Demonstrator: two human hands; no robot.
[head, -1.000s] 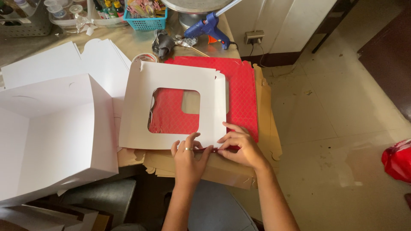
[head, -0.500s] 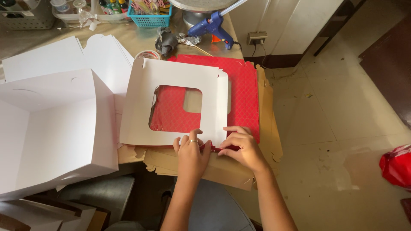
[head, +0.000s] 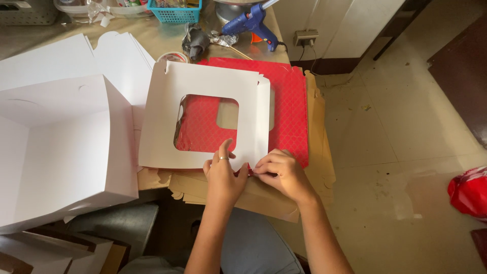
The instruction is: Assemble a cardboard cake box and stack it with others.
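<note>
head view: my left hand (head: 223, 175) presses flat on the near edge of the white window panel (head: 162, 127), fingers spread, gripping nothing. my right hand (head: 281, 172) pinches that panel's near right corner, fingers nearly closed on it. the panel lies on the red patterned sheet (head: 289, 106) at the table's near right corner. if my left hand slides, the panel could skew or the corner crease. the glue gun (head: 248, 23) sits at the far edge.

A flat white cardboard box lid with a square window (head: 203, 86) lies just beyond both hands; an open white cardboard box (head: 56, 147) stands left of them.
</note>
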